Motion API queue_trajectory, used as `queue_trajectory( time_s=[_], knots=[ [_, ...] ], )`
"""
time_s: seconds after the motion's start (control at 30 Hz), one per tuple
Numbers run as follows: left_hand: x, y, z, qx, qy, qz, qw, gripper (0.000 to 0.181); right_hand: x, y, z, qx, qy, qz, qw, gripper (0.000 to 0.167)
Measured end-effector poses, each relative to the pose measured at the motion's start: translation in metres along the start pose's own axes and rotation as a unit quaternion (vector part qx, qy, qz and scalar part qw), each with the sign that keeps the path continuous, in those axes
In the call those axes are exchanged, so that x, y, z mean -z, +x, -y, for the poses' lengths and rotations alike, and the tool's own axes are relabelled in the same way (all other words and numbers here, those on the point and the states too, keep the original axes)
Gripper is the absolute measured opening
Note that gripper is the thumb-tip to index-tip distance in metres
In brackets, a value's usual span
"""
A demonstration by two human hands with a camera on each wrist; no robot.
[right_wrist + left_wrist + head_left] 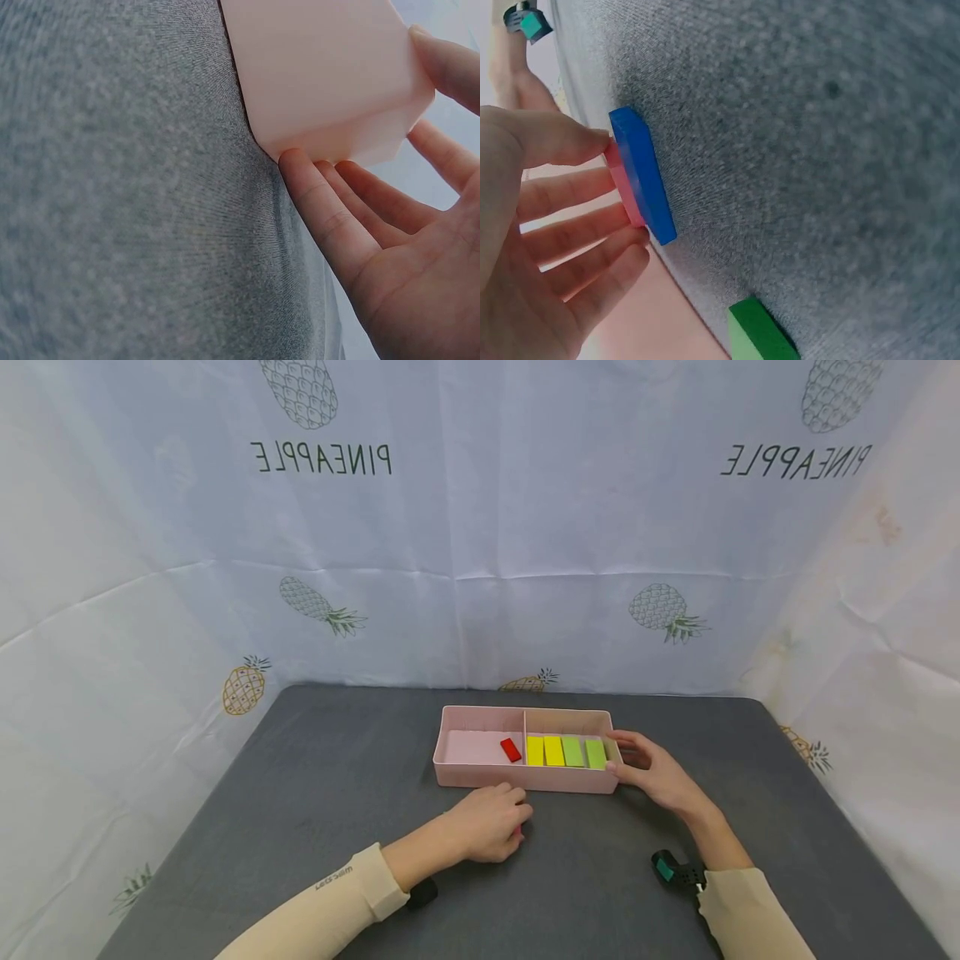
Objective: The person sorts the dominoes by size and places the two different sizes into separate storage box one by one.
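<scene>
My left hand (pixel 491 824) pinches a red block (pixel 624 184) between thumb and fingertips, just in front of the pink box. A blue block (pixel 643 176) lies flat against the red one in the left wrist view; whether it is also held I cannot tell. Hidden from the head view, a green block (pixel 759 334) lies on the table close by. At the right end of the two-part pink box (pixel 525 778), my right hand (pixel 660 777) holds the corner, thumb at the front and fingers round the end wall (pixel 337 139).
One small red block (pixel 511 750) lies in the box's left compartment. In the right compartment stand two yellow blocks (pixel 553 751) and two light green blocks (pixel 595 754) in a row. The dark grey table (pixel 337 760) meets a pineapple-print curtain (pixel 480 635) at the back.
</scene>
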State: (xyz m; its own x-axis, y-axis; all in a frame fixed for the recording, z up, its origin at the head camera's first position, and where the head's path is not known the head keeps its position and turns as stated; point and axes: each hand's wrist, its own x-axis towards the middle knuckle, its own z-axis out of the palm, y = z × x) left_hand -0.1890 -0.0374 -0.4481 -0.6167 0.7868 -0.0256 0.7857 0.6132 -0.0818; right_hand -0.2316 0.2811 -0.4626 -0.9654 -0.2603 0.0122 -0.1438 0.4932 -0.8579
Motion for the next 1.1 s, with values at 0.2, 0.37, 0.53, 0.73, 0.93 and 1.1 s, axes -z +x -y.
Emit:
queue_trajectory(
  time_s=[0.2, 0.37, 0.53, 0.73, 0.93, 1.1],
  knots=[
    [0.003, -0.001, 0.003, -0.003, -0.009, -0.009, 0.9999, 0.021, 0.000, 0.000, 0.001, -0.006, -0.001, -0.001, 1.0000, 0.066],
    [0.009, -0.001, 0.005, -0.001, -0.009, -0.030, 0.9995, 0.020, 0.001, 0.000, 0.001, -0.008, -0.001, 0.001, 1.0000, 0.066],
    [0.016, -0.002, 0.006, -0.013, -0.003, -0.062, 0.9980, 0.012, 0.002, 0.000, 0.000, -0.004, -0.006, -0.004, 1.0000, 0.067],
    [0.022, -0.006, 0.007, -0.015, 0.001, -0.083, 0.9964, 0.012, 0.002, 0.000, 0.001, -0.008, -0.007, -0.003, 0.9999, 0.067],
    [0.025, -0.011, 0.009, 0.000, -0.018, -0.088, 0.9960, 0.019, 0.001, 0.000, 0.001, -0.008, -0.003, -0.003, 1.0000, 0.067],
    [0.030, -0.015, 0.011, 0.017, -0.034, -0.086, 0.9956, 0.031, 0.000, 0.000, 0.001, -0.003, 0.001, -0.002, 1.0000, 0.066]
  ],
)
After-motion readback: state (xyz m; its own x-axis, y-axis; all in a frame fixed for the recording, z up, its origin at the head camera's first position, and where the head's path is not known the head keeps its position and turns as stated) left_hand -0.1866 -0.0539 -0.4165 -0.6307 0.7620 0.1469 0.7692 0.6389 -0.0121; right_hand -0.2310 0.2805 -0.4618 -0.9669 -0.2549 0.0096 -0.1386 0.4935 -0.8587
